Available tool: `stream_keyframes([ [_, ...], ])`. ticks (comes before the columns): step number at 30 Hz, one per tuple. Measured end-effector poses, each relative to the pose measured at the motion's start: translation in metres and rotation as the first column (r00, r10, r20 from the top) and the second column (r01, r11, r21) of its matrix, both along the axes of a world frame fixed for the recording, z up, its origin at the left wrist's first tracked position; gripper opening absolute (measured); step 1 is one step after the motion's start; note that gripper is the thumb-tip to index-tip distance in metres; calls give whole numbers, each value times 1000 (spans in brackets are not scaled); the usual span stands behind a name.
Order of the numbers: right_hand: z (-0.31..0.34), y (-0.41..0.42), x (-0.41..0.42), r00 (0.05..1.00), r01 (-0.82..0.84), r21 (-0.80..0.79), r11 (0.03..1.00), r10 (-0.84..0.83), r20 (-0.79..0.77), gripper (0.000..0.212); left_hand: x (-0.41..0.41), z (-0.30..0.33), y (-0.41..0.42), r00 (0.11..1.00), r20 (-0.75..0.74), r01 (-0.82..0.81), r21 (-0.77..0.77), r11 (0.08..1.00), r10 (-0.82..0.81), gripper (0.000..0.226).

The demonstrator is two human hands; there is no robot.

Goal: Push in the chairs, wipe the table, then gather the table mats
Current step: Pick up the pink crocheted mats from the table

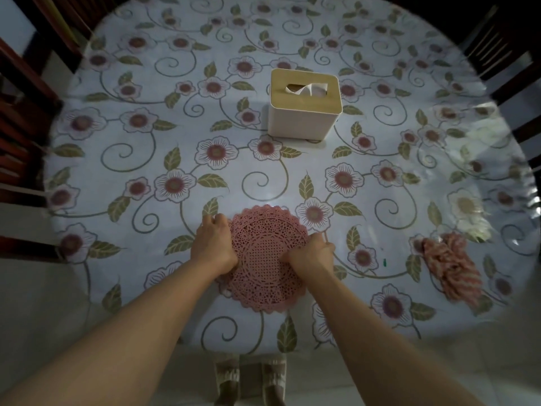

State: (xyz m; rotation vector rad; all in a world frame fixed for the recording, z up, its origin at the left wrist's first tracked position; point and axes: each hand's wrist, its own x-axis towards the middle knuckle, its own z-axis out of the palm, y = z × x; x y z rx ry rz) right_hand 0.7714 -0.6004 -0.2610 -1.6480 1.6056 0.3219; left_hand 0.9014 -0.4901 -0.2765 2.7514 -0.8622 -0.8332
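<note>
Centrally, round pink lacy table mat (268,259), left hand (213,244) and right hand (311,256) grip grasping its edges

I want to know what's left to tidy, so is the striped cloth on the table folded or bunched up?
Bunched up. The striped cloth lies crumpled in uneven folds near the right edge of the table, with neither hand touching it.

1. Looks like a home dining room: round table (439,92) in a floral plastic cover, center frame.
2. Dark wooden chairs (20,118) at left and upper right edges.
3. Tissue box (304,106) upper middle.
</note>
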Motion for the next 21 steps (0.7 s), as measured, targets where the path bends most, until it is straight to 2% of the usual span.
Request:
stream_keyframes([
  [4,2,-3,-6,990,86,4,996,-86,113,66,-7,-1,3,999,17,-32,-72,997,33,62],
  [8,6,-11,-2,991,7,68,998,-16,133,41,-13,-1,4,997,27,-66,-107,992,69,64],
  [14,11,-8,-6,969,-107,-6,994,106,224,29,-21,6,9,996,-20,-92,-101,991,90,79],
  [16,17,-4,-8,951,-138,-11,990,136,277,29,-23,13,12,994,-48,-99,-118,988,94,77],
  [19,33,-1,-7,914,-182,7,983,166,371,38,-24,27,16,984,-116,-150,-129,980,136,62],
  [21,50,-3,-5,881,-180,37,983,145,451,39,-23,43,18,952,-194,-265,-130,955,237,71],
])
